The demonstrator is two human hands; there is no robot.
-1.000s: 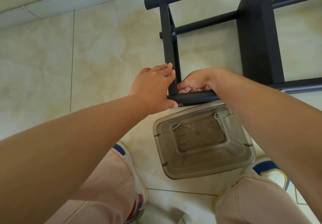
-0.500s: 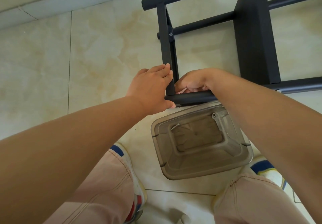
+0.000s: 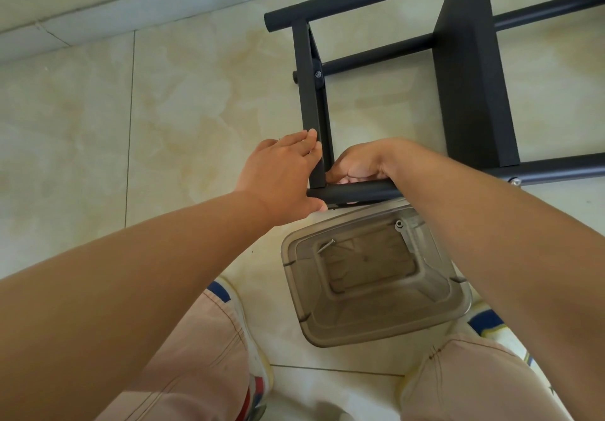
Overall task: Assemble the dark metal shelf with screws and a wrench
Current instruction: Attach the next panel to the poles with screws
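The dark metal shelf point(image 3: 471, 70) lies on its side on the tiled floor. My left hand point(image 3: 281, 178) grips its near corner, with the fingers along the flat upright bar point(image 3: 311, 93) and the thumb under the near round tube point(image 3: 357, 191). My right hand point(image 3: 357, 165) reaches over that tube just inside the corner. Its fingers are curled tight at the joint, apparently pinching a small screw that they hide. A fitted screw point(image 3: 317, 74) shows higher up the upright, and another point(image 3: 515, 181) on the tube at right.
A clear plastic box point(image 3: 458, 306) stands on the floor between my knees, right under the near tube. It holds a bolt point(image 3: 399, 224) and a thin metal piece point(image 3: 327, 244). A grey skirting edge point(image 3: 98, 11) runs along the far left.
Both hands stay at the shelf's near corner. The frame sits slightly further left and higher in view than a second ago.
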